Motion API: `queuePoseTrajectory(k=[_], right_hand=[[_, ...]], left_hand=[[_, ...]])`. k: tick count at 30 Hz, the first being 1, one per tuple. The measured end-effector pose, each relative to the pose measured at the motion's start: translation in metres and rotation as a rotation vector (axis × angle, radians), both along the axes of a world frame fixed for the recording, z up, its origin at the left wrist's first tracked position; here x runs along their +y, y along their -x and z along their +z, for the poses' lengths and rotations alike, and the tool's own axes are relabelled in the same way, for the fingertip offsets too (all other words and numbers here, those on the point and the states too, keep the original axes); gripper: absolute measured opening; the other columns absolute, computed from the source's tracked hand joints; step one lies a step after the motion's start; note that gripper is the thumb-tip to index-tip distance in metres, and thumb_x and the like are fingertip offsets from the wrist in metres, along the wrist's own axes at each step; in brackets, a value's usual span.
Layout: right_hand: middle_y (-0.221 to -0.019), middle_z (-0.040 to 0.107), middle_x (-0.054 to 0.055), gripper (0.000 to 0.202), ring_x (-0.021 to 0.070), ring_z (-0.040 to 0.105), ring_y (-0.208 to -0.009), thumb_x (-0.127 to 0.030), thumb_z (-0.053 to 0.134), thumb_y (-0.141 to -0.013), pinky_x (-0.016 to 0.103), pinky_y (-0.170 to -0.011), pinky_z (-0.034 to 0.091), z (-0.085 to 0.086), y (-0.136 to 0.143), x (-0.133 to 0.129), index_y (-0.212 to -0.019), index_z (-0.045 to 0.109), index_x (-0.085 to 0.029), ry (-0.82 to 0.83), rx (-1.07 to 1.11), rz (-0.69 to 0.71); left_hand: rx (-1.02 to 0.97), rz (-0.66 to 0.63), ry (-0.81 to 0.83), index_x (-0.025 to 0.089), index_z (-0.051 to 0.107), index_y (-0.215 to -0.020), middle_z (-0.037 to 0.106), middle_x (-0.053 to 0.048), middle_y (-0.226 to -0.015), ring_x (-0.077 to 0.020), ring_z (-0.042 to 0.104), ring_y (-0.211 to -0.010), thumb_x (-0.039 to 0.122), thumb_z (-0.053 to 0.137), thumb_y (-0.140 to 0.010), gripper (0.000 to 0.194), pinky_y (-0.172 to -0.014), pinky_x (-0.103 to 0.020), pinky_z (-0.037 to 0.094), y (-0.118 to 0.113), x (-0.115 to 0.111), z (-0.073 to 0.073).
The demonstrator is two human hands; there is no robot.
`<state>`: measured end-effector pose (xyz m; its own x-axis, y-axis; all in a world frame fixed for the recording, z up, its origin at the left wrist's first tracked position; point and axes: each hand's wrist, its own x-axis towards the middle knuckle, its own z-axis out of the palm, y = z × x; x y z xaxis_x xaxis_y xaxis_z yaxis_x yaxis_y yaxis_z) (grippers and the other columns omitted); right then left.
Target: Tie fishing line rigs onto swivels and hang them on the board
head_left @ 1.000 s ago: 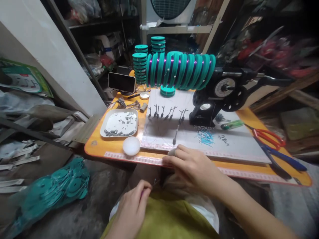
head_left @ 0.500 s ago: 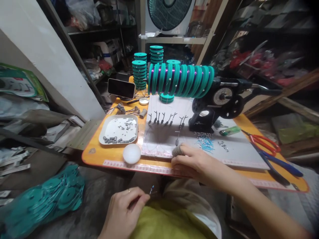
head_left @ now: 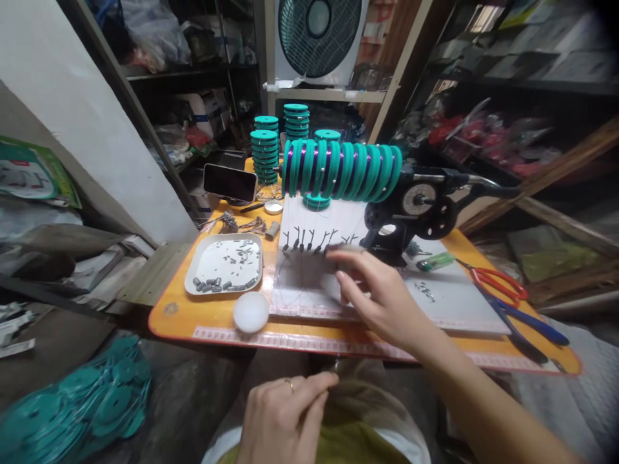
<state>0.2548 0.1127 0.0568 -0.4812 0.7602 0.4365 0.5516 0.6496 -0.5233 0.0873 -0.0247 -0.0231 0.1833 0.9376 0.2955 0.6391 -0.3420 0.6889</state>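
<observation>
My left hand (head_left: 285, 412) is low in front of the table edge, its fingers pinched around a tiny piece (head_left: 337, 365) that is blurred now. A moment ago that piece looked like metal with a blue tip. Over the white board (head_left: 309, 283), my right hand (head_left: 377, 290) reaches forward, thumb and forefinger apart and slightly smeared. Its forefinger is close to a row of short dark forked pieces (head_left: 309, 241) on the board. Behind them, a black winding machine (head_left: 411, 206) carries a roll of green foam line spools (head_left: 341, 171) with purple thread.
A white tray (head_left: 188, 277) of grey cylinders and a white round dish (head_left: 251, 312) are at left. Red-handled pliers (head_left: 503, 290), blue-handled pliers (head_left: 536, 322) and a green lighter (head_left: 436, 261) lie at right. Further back are a phone (head_left: 229, 183) and stacked green spools (head_left: 264, 154).
My right hand has moved off the front of the board toward the dark pieces, its fingers opening. My left hand has shifted right, still pinching. The camera view has tilted a little upward.
</observation>
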Motion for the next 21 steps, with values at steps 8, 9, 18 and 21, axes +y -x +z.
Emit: queuePoseTrajectory(k=[8,9,18,21], right_hand=[[-0.105,0.069,0.014,0.026,0.0266,0.066,-0.1,-0.013,0.046,-0.09,0.039,-0.085,0.051,-0.003,0.013,0.043,-0.109,0.063,-0.014,-0.112,-0.028,-0.138],[-0.098,0.07,0.012,0.023,0.0252,0.067,-0.092,-0.012,0.047,-0.089,0.038,-0.081,0.052,-0.003,0.012,0.042,-0.102,0.065,-0.015,-0.116,-0.023,-0.133],[-0.081,0.07,0.005,0.016,0.0216,0.064,-0.078,-0.015,0.056,-0.089,0.033,-0.068,0.049,0.002,-0.006,0.008,-0.092,0.07,-0.022,-0.202,0.04,-0.123],[-0.089,0.073,0.004,0.015,0.0202,0.067,-0.082,-0.019,0.059,-0.09,0.032,-0.071,0.052,0.005,-0.01,-0.001,-0.096,0.071,-0.023,-0.092,0.181,-0.095]], left_hand=[[-0.058,0.197,-0.123,0.03,0.072,-0.11,0.078,-0.004,-0.095,-0.0228,0.073,-0.085,0.015,0.05,-0.09,0.033,-0.078,-0.029,0.056,0.046,-0.016,-0.001],[-0.052,0.269,-0.172,0.029,0.068,-0.118,0.075,-0.006,-0.103,-0.0233,0.071,-0.094,0.013,0.047,-0.09,0.038,-0.084,-0.031,0.055,0.064,-0.014,0.002],[0.389,0.267,-0.293,0.021,0.073,-0.104,0.067,-0.009,-0.098,-0.0215,0.064,-0.092,0.017,0.046,-0.095,0.028,-0.086,-0.036,0.053,0.168,0.04,0.02],[0.344,0.269,-0.329,0.02,0.07,-0.095,0.071,-0.007,-0.093,-0.0206,0.064,-0.092,0.018,0.049,-0.096,0.022,-0.086,-0.035,0.053,0.156,0.051,0.018]])
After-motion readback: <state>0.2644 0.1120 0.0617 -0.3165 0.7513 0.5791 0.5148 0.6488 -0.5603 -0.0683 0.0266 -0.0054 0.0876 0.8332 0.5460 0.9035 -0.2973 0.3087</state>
